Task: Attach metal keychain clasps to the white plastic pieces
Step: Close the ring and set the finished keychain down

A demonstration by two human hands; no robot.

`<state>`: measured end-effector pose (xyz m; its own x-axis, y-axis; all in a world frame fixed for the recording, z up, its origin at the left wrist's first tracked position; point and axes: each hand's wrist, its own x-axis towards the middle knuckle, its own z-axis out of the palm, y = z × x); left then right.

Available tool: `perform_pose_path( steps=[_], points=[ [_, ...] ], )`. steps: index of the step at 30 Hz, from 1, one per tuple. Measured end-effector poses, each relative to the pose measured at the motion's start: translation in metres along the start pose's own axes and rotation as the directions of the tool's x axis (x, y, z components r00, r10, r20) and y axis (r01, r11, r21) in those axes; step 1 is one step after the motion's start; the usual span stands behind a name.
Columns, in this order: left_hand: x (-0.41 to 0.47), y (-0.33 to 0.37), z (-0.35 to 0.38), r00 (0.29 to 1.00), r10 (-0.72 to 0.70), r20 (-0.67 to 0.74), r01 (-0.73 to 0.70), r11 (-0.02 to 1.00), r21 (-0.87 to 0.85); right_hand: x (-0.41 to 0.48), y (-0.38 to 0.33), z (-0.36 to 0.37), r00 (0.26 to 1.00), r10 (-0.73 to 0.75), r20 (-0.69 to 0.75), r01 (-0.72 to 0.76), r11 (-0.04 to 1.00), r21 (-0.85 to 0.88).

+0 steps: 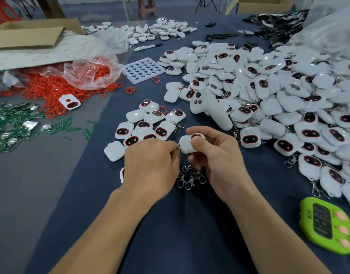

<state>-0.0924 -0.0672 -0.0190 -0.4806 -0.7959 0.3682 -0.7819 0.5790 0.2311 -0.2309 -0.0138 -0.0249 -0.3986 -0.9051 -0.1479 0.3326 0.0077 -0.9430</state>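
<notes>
A heap of white plastic pieces [279, 91] fills the right side of the dark blue tabletop [170, 224]. Toward the front edge, my right hand [215, 155] grips one white plastic piece [187, 144]. My left hand [152, 161] pinches a metal ring [178, 145] at its corner. Loose clasps [190, 178] lie just beneath.

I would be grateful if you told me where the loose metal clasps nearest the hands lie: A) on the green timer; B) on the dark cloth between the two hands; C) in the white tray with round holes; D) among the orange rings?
B: the loose clasps lie in a small cluster on the dark cloth, below the white piece that the right hand holds and the left hand pinches at its corner.
</notes>
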Motion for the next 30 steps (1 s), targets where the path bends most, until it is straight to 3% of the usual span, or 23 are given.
perform_pose_path(
  steps=[3,6,10,14,18,20,22,26,30],
  points=[
    [-0.001,0.0,0.005,0.997,-0.079,0.018,0.081,0.969,-0.234,0.003,-0.003,-0.002,0.998,0.064,0.01,-0.064,0.991,0.116],
    [0.0,0.002,0.005,0.991,-0.099,0.087,0.13,0.839,-0.528,0.005,-0.007,-0.006,0.989,0.143,0.049,-0.15,0.96,0.235],
    [-0.002,0.003,0.005,0.992,-0.076,0.105,0.127,0.737,-0.664,0.005,-0.007,-0.011,0.981,0.166,0.099,-0.185,0.954,0.238],
    [-0.003,0.001,0.004,0.997,-0.07,0.045,0.083,0.785,-0.614,0.004,-0.006,-0.01,0.983,0.15,0.107,-0.172,0.956,0.237],
    [-0.004,0.004,0.0,0.999,-0.033,-0.018,0.027,0.961,-0.274,0.003,-0.005,-0.008,0.989,0.126,0.079,-0.139,0.973,0.183],
    [-0.003,0.004,0.0,0.999,-0.024,-0.036,0.021,0.995,-0.095,0.002,-0.003,-0.005,0.993,0.094,0.071,-0.101,0.989,0.106],
    [-0.001,0.003,0.004,0.998,-0.031,-0.047,0.03,0.999,-0.03,0.002,-0.002,-0.005,0.995,0.072,0.065,-0.077,0.994,0.078],
    [-0.001,0.004,0.009,0.988,-0.129,-0.082,0.124,0.991,-0.058,0.004,-0.003,-0.005,0.996,0.078,0.048,-0.083,0.988,0.126],
    [0.0,0.002,0.007,0.957,-0.273,-0.099,0.233,0.925,-0.301,0.005,-0.002,-0.005,0.999,0.02,-0.043,-0.015,0.994,0.109]
  ],
)
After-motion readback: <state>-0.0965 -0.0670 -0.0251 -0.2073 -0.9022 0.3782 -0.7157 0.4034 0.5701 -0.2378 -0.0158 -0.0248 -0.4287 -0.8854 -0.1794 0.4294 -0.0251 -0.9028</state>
